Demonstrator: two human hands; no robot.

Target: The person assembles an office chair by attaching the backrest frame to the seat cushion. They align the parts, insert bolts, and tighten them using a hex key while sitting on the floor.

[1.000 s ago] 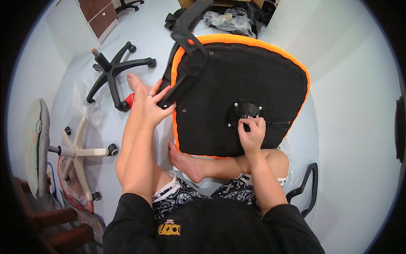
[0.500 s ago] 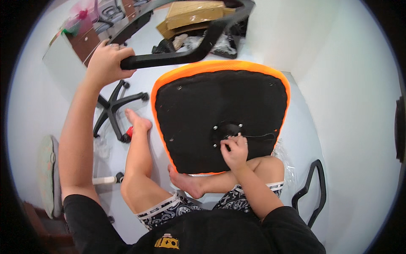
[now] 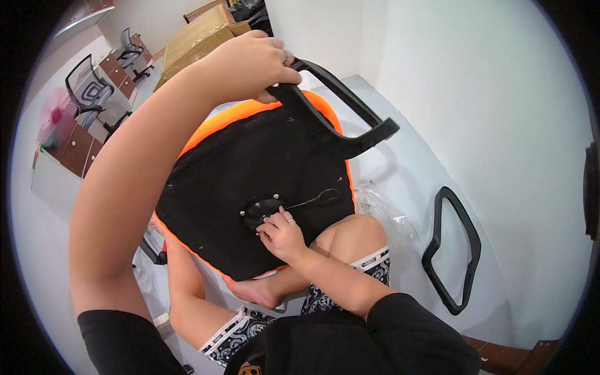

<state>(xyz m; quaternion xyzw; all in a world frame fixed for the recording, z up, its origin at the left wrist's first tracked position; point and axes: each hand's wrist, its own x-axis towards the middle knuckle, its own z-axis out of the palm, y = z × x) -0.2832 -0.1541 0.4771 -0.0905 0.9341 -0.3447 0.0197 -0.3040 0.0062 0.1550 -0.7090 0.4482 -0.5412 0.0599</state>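
An orange-edged chair seat [image 3: 219, 169] stands before my legs with its black underside facing me. My left hand [image 3: 256, 65] is closed round one end of a black armrest [image 3: 312, 122], held up over the seat's far right corner. My right hand [image 3: 282, 237] rests at the round black plate [image 3: 253, 211] near the middle of the underside. Its fingers are bent together at the plate's edge; whatever they pinch is hidden. Shiny bolt heads [image 3: 276, 196] show around the plate. A thin looped wire [image 3: 322, 197] runs from beside the fingers toward the seat's right edge.
A second black armrest [image 3: 434, 250] lies on the floor at the right, near the white wall. Clear plastic wrapping [image 3: 390, 215] lies between it and my knee. Behind my left arm are a cardboard box [image 3: 200, 40], office chairs [image 3: 94, 90] and a pink fan [image 3: 57, 114].
My left hand has swung the armrest rightward, from beyond the seat's far left to over its far right corner. The view has turned right and the seat appears tilted; my right hand stays at the plate.
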